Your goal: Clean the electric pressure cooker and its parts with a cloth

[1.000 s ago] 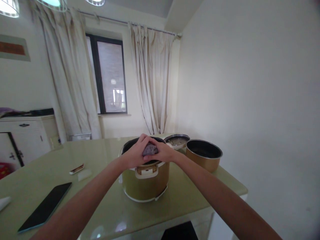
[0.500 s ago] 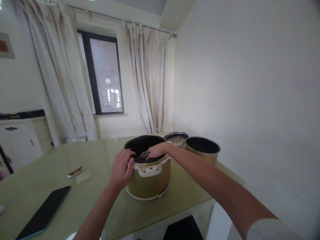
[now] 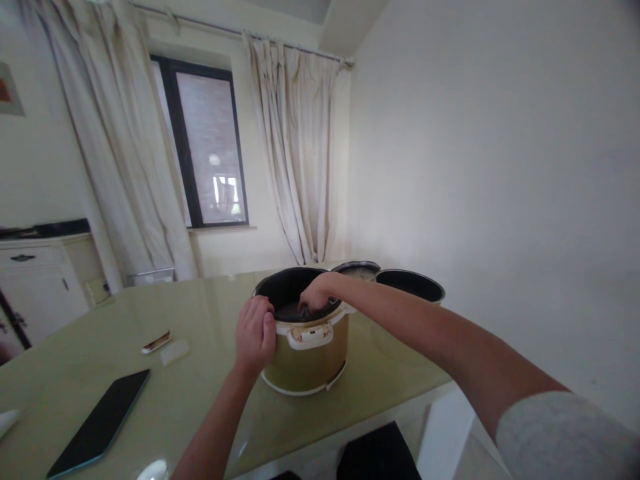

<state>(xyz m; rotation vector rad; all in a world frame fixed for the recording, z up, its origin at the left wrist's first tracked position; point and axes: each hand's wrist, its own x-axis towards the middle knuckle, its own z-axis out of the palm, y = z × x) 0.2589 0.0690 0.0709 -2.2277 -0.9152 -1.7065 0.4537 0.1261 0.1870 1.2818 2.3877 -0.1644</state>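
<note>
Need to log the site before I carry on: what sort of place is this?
Probably a home, perhaps a dining or kitchen area: a cooker pot stands on the glossy table, with long curtains beside the window.

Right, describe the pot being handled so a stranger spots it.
On the green table stands a gold pot with a white handle. Unlike the second pot to its right, it has the right hand inside.
</note>
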